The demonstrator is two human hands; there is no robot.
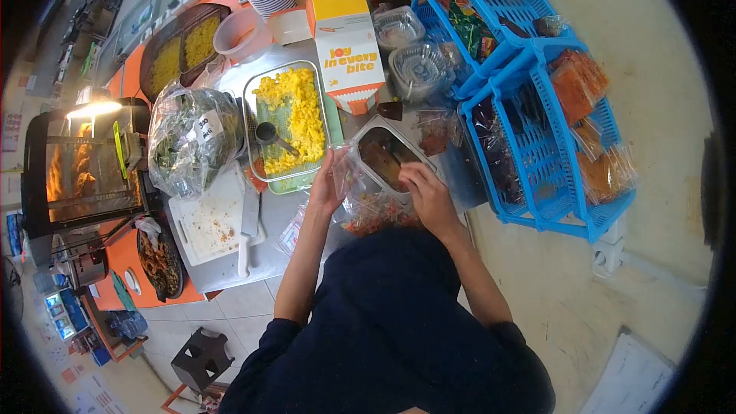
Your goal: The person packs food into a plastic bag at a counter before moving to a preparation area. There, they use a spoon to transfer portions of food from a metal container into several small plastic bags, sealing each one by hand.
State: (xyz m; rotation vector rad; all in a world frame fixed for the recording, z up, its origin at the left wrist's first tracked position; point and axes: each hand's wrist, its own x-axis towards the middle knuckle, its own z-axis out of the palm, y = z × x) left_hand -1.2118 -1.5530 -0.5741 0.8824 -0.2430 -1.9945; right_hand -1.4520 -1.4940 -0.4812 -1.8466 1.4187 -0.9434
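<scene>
My left hand [330, 184] pinches a small clear plastic bag [349, 178] beside the metal container. Over the near right end of that rectangular metal container [369, 132] is my right hand [431, 198], its fingers closed together. What they hold, if anything, is hard to make out. Dark brown contents show inside the container. Just left of my left hand stands a glass tray [255, 176] of yellow, crumbly food [307, 111], with a dark scoop [266, 133] lying in it. Below my hands lie clear bags with reddish pieces [376, 211].
Blue plastic baskets [548, 176] with packets stand at right. A yellow-and-white box [349, 46] and clear lidded tubs [420, 69] are behind. At left are a bag of greens [195, 134], a cutting board [201, 222], a knife [247, 222] and a lit display case [84, 161].
</scene>
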